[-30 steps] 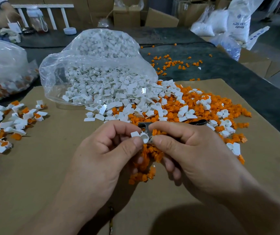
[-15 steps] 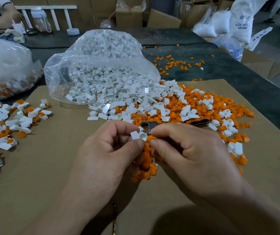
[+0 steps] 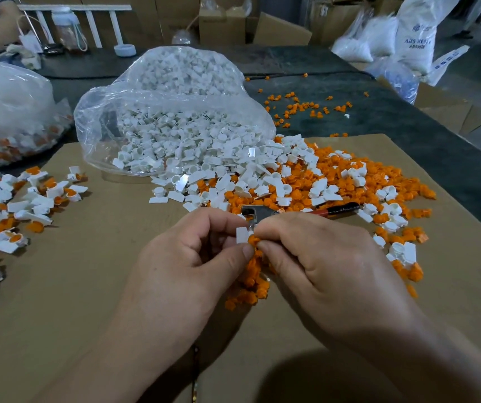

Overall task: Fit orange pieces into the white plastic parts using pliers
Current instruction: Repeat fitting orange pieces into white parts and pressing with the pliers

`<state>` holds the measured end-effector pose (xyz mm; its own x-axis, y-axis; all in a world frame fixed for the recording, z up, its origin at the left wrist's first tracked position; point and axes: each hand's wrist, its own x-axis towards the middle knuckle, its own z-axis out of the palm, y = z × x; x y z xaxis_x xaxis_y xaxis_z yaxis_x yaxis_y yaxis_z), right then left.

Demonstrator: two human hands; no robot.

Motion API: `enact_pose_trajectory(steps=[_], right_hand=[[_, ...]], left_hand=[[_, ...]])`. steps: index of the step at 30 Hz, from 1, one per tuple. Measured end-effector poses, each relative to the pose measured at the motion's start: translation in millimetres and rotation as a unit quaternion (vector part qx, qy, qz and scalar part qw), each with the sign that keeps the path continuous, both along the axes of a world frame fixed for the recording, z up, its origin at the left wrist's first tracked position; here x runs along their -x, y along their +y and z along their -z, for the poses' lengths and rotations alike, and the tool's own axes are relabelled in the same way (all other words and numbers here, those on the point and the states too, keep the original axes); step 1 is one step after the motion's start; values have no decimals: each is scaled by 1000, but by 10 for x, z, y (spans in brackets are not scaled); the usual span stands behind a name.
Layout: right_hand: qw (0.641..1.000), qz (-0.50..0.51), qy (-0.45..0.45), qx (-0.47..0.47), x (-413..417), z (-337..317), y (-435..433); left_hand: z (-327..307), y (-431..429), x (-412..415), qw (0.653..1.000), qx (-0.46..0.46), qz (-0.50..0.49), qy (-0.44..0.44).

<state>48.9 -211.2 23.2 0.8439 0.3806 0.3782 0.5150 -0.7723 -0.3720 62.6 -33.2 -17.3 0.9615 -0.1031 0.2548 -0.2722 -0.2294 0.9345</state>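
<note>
Clear bag (image 3: pixel 175 112) spilling white parts (image 3: pixel 233 167); orange pieces (image 3: pixel 300 184) loose on surface (image 3: pixel 87 271); pliers (image 3: pixel 335 210) lying behind hands. Left hand (image 3: pixel 192 266) pinches white part (image 3: pixel 242 234); right hand (image 3: pixel 326 257) pinches orange piece (image 3: pixel 253 239) against it.

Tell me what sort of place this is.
Probably a small factory or warehouse assembly bench: a clear plastic bag spilling white plastic parts, a heap of loose orange plastic pieces, and brown cardboard boxes with white printed sacks behind.

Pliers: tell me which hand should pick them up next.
Right, probably. The pliers lie just past the right hand, handles pointing to its side. The left hand pinches the white part, and the right pinches only the orange piece.
</note>
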Motion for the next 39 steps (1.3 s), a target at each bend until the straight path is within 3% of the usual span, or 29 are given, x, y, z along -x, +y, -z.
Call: enact_pose_trajectory(steps=[13, 21, 25, 31, 39], right_hand=[[999, -1, 31, 24, 16, -53, 30], [997, -9, 62, 53, -4, -31, 47], [998, 22, 8, 58, -55, 23, -79], [957, 99, 108, 250, -179, 83, -347], [946, 123, 89, 286, -298, 140, -400]], left_hand=[[-6, -16, -15, 991, 103, 40, 78], [-18, -41, -16, 995, 81, 10, 61], [-36, -22, -45, 997, 60, -10, 57], [-63, 38, -85, 989, 116, -12, 90], [-41, 64, -112, 973, 180, 17, 144]])
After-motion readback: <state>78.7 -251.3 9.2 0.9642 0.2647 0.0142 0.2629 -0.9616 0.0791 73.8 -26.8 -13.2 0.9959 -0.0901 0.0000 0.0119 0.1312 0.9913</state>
